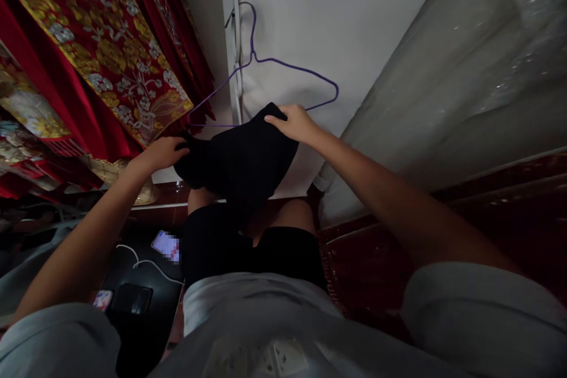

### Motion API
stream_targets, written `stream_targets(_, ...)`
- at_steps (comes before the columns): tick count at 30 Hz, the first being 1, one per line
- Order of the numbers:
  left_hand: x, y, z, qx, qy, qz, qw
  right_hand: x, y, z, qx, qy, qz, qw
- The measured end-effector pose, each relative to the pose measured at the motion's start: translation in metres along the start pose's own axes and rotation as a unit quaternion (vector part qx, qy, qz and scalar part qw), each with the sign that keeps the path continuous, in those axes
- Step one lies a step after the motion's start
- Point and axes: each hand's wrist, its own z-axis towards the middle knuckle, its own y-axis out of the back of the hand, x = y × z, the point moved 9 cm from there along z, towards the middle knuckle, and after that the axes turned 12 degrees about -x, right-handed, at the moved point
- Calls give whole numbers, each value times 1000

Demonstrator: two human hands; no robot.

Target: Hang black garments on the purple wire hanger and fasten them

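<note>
Left fingers, right fingers grip black cloth; hanger behind.

- No text, label, brand or number readable.
- Grey shirt, below the dark cloth in view: small dark marks on its front, too dim to read.
- Phone, below and left of the dark cloth: lit screen, blurred into blocks.

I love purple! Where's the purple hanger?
In the head view, the purple hanger is at upper middle, in front of the white wall, partly behind the black cloth.
</note>
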Motion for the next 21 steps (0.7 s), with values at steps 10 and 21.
stream_targets(10, -62, 48, 63, -175, -57, -163, 969, 13, 37, -17, -29, -18, -22, 999)
stream_targets(21, -56, 69, 113, -206, -51, -280, 936, 11, 105, -22, -169, -13, -58, 984)
